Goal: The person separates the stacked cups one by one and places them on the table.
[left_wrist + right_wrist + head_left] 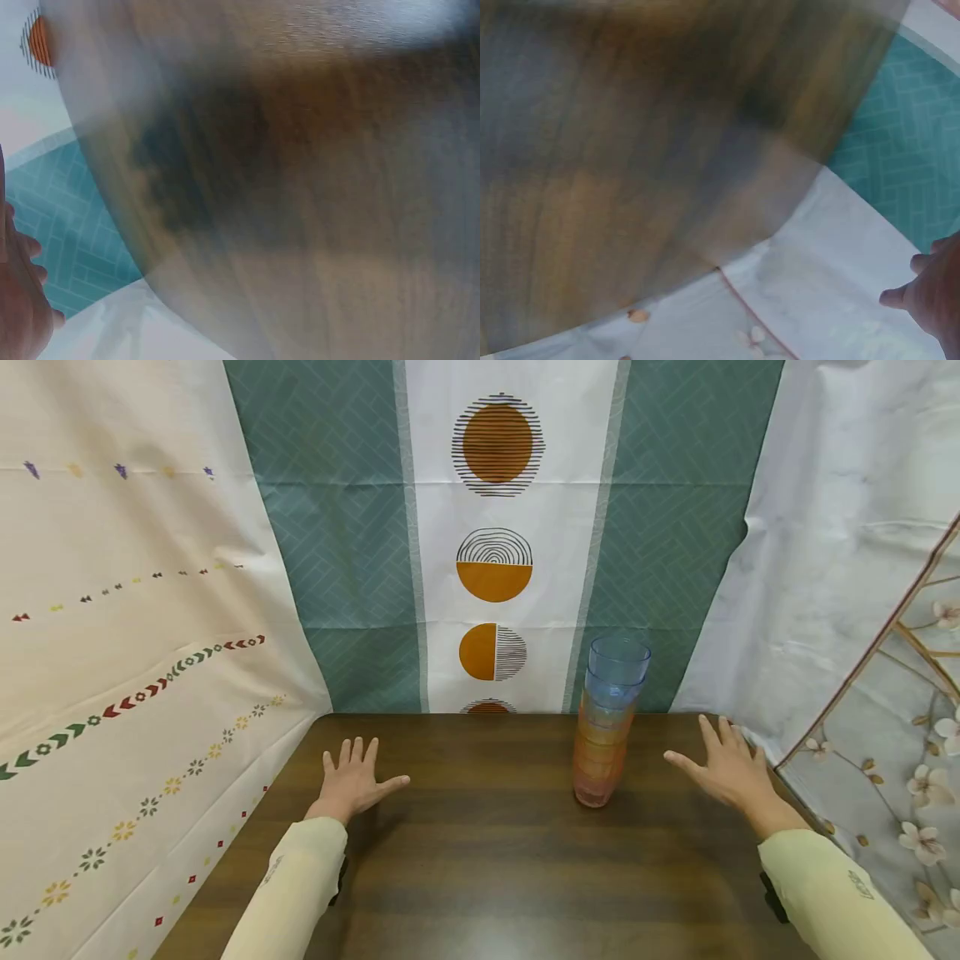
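A tall stack of clear plastic cups (606,718) stands on the right half of the dark wooden table, blue ones at the top, then yellow, orange and pink below. To its right my right hand (729,770) is held over the table with fingers spread, apart from the stack. My left hand (352,785) is over the table's left side, fingers spread and holding nothing. Each wrist view catches only part of its hand at the edge: the left hand (22,300) at far left, the right hand (934,296) at lower right.
The brown table (480,860) ends at a hanging cloth (345,568) with teal bands and orange circles. An embroidered cream cloth (150,693) hangs along the left, and a white floral cloth (885,760) along the right.
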Available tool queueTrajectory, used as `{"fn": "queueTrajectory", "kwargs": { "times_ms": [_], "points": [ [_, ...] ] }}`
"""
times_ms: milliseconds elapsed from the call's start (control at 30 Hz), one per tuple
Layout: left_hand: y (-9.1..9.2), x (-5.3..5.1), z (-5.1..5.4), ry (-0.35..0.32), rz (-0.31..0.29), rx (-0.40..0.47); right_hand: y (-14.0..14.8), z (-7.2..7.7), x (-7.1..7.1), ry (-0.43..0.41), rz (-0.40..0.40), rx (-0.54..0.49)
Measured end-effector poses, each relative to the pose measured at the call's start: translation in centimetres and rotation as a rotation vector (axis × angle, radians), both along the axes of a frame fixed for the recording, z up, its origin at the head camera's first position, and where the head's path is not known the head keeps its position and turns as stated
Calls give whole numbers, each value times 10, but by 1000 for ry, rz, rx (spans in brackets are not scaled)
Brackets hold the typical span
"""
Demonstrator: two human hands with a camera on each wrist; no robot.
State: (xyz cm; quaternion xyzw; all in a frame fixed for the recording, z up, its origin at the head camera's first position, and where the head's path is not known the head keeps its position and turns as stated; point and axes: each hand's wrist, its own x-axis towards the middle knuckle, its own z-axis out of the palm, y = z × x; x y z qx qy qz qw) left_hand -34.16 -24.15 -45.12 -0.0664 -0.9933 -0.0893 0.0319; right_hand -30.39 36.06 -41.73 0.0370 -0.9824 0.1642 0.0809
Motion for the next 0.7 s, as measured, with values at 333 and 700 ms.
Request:
{"fn": "queueTrajectory", "kwargs": {
  "times_ms": [333, 700],
  "points": [
    [11, -8, 21, 26, -11, -47, -22, 30, -9, 25, 30, -52],
    [16, -16, 30, 59, -35, -76, -50, 49, -20, 32, 76, -106]
  ]
}}
